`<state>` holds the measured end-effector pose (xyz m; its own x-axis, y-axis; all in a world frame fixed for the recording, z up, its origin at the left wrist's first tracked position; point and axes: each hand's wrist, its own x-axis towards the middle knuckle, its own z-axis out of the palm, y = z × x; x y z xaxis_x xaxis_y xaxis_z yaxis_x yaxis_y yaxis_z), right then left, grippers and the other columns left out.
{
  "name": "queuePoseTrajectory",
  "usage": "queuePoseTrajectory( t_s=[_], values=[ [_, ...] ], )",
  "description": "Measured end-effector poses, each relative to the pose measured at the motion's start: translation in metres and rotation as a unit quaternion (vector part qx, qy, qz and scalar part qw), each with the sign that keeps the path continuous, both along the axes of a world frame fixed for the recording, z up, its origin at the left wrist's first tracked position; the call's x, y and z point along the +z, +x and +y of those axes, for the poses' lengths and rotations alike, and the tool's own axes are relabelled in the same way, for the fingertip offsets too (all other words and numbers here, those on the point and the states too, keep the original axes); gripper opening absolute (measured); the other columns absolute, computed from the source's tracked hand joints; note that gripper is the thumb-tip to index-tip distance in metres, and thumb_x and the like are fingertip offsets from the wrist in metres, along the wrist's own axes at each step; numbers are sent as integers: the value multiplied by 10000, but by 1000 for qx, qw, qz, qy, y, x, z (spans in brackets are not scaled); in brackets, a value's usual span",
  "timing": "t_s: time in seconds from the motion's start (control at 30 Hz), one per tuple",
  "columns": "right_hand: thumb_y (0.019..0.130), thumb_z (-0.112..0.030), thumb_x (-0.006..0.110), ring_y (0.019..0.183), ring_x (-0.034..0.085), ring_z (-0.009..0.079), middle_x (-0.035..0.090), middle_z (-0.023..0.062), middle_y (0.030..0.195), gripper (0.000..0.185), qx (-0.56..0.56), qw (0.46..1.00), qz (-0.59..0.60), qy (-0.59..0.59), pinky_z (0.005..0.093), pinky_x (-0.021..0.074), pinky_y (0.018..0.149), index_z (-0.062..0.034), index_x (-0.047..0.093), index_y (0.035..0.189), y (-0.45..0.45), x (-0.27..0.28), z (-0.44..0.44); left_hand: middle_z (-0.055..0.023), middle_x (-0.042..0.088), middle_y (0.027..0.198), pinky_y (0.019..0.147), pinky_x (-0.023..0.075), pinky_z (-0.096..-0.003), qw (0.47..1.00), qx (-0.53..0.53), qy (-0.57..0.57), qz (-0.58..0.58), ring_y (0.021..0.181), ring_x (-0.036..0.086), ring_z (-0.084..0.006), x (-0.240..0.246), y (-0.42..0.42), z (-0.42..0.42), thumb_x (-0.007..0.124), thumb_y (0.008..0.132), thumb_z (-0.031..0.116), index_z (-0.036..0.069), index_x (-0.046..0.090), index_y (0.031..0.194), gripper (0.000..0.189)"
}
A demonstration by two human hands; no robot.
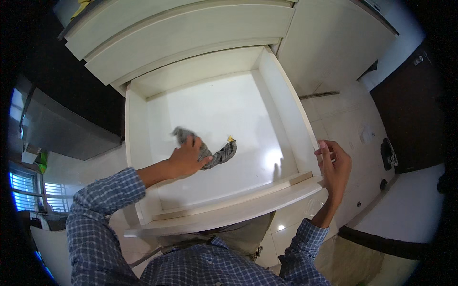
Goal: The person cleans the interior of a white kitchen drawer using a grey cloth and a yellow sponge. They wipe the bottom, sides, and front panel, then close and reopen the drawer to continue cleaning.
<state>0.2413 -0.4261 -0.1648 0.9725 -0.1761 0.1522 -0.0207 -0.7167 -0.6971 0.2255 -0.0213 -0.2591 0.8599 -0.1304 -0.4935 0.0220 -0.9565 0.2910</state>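
Observation:
Inside a pulled-out white drawer (214,107), a crumpled grey cloth (226,152) with a small yellow bit at one end lies on the drawer floor. My left hand (186,157) is over its middle with the fingers pressed onto it, and part of the cloth is hidden beneath my palm. The cloth's far left end looks blurred. At the drawer's right side wall (291,107), near the front corner, my right hand (334,162) has its thumb and curled fingers against the top edge.
Closed drawer fronts (193,32) rise above the open one. The drawer's front panel (229,211) is close to my body. A dark door (411,107) stands to the right, a grey appliance-like cabinet (71,121) to the left. Tiled floor (343,125) shows beside the drawer.

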Motion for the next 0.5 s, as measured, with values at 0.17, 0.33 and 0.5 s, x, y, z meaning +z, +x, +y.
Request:
queuePoseTrajectory(
  t_s=[0.17, 0.33, 0.5],
  values=[
    [1013, -335, 679, 602, 638, 111, 758, 54, 761, 304, -5, 1000, -2, 11, 279, 461, 523, -55, 794, 1044, -1, 2, 0, -217, 450, 1300, 1045, 402, -549, 967, -212, -3, -141, 1327, 444, -414, -14, 29, 8, 721, 911, 334, -16, 437, 1360, 636],
    [1008, -332, 682, 560, 586, 99, 753, 56, 750, 299, -4, 1000, 1, 14, 272, 423, 508, -57, 799, 1030, -2, 2, 1, -224, 202, 1696, 1275, 190, -532, 953, -97, -81, -276, 1569, 216, -376, -49, 26, -13, 584, 1036, 435, 37, 220, 1643, 812],
    [1005, -335, 688, 526, 534, 88, 742, 42, 718, 294, -15, 1000, 19, -2, 271, 392, 496, -65, 806, 1006, -1, 2, 3, -176, 218, 1711, 1305, 162, -495, 923, -165, -61, -342, 1584, 192, -364, -73, 70, -53, 417, 1084, 543, 54, 262, 1640, 756]
  ],
)
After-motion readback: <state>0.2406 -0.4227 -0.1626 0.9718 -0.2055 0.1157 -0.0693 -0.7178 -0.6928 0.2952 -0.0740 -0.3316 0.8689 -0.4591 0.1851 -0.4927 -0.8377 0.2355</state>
